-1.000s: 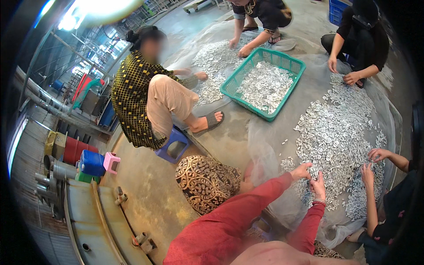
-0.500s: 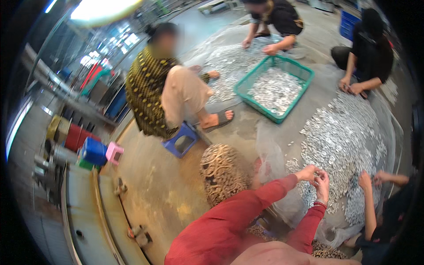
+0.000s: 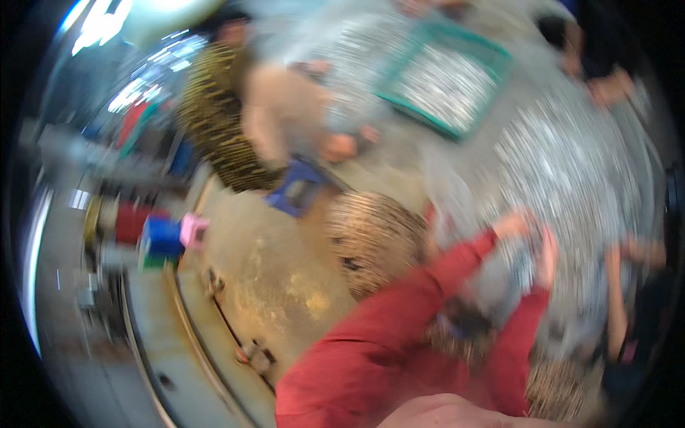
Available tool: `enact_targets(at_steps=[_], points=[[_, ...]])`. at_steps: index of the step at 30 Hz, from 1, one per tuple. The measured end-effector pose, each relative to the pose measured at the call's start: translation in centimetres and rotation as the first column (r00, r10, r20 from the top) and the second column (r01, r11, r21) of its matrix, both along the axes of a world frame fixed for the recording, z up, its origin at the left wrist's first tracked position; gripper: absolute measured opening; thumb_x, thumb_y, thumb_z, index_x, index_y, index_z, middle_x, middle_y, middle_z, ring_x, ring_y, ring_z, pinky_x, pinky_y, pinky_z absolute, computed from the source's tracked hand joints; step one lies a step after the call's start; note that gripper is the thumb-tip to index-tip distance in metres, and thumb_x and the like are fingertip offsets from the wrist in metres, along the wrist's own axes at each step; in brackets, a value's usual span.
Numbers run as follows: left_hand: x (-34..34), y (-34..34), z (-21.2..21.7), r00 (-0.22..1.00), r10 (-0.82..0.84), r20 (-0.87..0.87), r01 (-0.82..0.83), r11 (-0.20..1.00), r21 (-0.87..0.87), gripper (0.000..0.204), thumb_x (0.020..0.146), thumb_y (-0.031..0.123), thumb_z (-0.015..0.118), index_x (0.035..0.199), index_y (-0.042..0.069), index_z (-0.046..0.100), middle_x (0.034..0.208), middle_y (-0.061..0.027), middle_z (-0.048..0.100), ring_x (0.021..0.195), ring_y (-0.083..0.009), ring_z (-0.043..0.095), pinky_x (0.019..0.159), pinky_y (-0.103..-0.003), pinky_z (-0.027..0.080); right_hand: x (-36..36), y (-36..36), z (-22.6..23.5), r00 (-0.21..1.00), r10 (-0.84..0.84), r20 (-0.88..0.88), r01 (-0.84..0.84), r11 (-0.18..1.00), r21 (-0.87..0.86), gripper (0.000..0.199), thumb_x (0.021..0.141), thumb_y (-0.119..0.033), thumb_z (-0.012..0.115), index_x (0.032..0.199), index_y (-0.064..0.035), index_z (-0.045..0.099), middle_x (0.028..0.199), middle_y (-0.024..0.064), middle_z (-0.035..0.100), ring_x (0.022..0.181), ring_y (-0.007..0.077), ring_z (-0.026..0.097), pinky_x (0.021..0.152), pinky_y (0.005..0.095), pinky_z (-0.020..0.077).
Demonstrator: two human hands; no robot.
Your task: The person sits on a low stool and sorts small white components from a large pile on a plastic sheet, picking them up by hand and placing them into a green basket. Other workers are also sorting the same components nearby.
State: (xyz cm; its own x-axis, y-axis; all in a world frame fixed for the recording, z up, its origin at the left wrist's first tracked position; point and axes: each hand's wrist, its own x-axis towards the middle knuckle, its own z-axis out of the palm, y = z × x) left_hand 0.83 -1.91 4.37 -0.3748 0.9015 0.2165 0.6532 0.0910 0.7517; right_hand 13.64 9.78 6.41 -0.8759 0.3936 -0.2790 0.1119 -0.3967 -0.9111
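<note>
Motion smears the whole picture. My left hand (image 3: 514,225), at the end of a red sleeve, is over the near edge of a wide pile of small silvery-grey pieces (image 3: 571,164). Close to its right is my right hand (image 3: 547,258), raised with its fingers toward the left one. A small gap seems to lie between the two hands. The fingers are too blurred to show whether either hand holds a piece. Under the pile, pale translucent sheeting (image 3: 448,187) shows along its left side.
A green plastic basket (image 3: 421,118) of similar pieces stands ahead. A person in a yellow-dotted top (image 3: 214,118) sits left on a blue stool (image 3: 294,189). Another person's forearm (image 3: 615,299) reaches the pile at right; more people work farther off. A pink stool (image 3: 193,230) stands far left.
The view has swung, shifting and blurring the scene. My hands, fingertips together before, now appear slightly apart. The far-right person's hands have moved.
</note>
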Motion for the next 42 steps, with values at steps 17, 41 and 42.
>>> enact_targets(at_steps=[17,41,42], points=[[1.3,1.1,-6.4,0.844,0.379,0.38,-0.225,0.893,-0.391,0.037,0.072,0.008,0.065,0.108,0.004,0.059,0.081,-0.005,0.062,0.074,-0.0086,0.056,0.066,-0.022,0.044,7.4,5.2,-11.1,0.791,-0.384,0.477,0.006,0.784,0.621,0.039,0.078,-0.018,0.059,0.116,-0.0161,0.055,0.089,0.0176,0.062,0.075,0.0268,0.061,0.068,0.0382,0.0482],[0.9,8.9,-11.7,0.926,0.185,-0.328,-0.319,0.848,-0.423,0.035,0.071,0.026,0.066,0.087,-0.003,0.058,0.082,-0.0228,0.062,0.077,-0.0363,0.061,0.068,-0.041,0.049,7.8,5.6,-8.0,0.921,-0.385,0.058,0.39,0.911,-0.133,0.022,0.088,-0.021,0.051,0.093,-0.0022,0.06,0.076,0.0023,0.06,0.064,0.0073,0.053,0.058,0.0204,0.0424],[0.6,8.9,-11.7,0.934,0.106,-0.34,-0.272,0.829,-0.488,0.03,0.072,0.024,0.063,0.087,-0.001,0.056,0.083,-0.0216,0.062,0.082,-0.0365,0.059,0.072,-0.042,0.046,8.0,6.1,-7.2,0.906,-0.423,0.006,0.414,0.884,-0.217,0.021,0.087,-0.02,0.052,0.094,-0.0019,0.06,0.078,0.0029,0.06,0.064,0.0083,0.053,0.059,0.021,0.0428]])
